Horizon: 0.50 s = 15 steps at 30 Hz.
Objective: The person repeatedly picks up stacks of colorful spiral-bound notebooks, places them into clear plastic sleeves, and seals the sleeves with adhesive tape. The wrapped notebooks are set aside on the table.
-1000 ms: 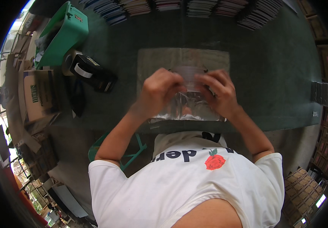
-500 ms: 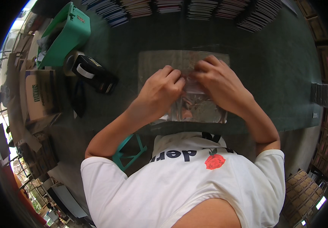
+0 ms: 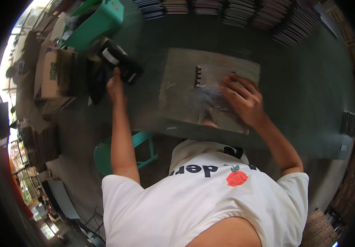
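Note:
On the dark green table lies a flat greyish board (image 3: 175, 92) with clear plastic film over it. A small clear-covered pad with a black comb-like binding (image 3: 198, 77) lies on the board under or among the film; which, I cannot tell. My right hand (image 3: 245, 96) rests on the pad's right side with its fingers stretched out and slightly spread. Off to the left, my left hand (image 3: 115, 87) reaches up to the near side of a black tape-dispenser-like device (image 3: 120, 61) with a white label. Its fingers are blurred and partly hidden, so their grip is unclear.
A green plastic bin (image 3: 103, 25) stands at the far left, near a cardboard box (image 3: 56, 74). Stacks of books or booklets (image 3: 239, 11) line the far edge. A wrapped dark stack (image 3: 354, 125) sits at the right. Below the table's near edge is a green stool (image 3: 103, 158).
My left hand has left the film and moved left to the black device. My right hand has flattened onto the pad, uncovering the comb binding. The view has shifted and turned slightly.

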{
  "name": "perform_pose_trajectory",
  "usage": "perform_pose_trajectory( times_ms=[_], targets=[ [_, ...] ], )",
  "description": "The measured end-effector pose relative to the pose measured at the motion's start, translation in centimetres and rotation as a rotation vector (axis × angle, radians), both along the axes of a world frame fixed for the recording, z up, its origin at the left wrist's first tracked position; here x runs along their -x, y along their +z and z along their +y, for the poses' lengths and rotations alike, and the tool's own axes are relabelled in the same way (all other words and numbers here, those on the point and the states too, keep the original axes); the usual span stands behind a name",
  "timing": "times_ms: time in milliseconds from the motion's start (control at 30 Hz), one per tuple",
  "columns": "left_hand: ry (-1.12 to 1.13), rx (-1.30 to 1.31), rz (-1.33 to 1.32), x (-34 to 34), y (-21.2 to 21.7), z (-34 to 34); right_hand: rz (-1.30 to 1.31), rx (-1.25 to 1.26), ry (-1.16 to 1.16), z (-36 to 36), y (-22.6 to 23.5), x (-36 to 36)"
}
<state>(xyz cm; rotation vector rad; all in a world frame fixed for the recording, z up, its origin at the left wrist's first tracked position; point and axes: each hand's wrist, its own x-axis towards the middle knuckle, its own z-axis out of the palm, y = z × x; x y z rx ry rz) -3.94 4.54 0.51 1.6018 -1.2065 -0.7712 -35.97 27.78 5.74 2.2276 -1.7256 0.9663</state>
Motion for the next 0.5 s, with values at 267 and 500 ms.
perform_pose_trajectory(
  times_ms=[267,500],
  targets=[
    [-0.036,-0.119,0.479,1.8,3.8,3.0,-0.024,0.022,-0.025,0.0,0.1,0.1],
    [-0.341,-0.274,-0.685,-3.8,2.3,1.7,-0.068,0.042,0.010,0.0,-0.1,0.1]
  ],
)
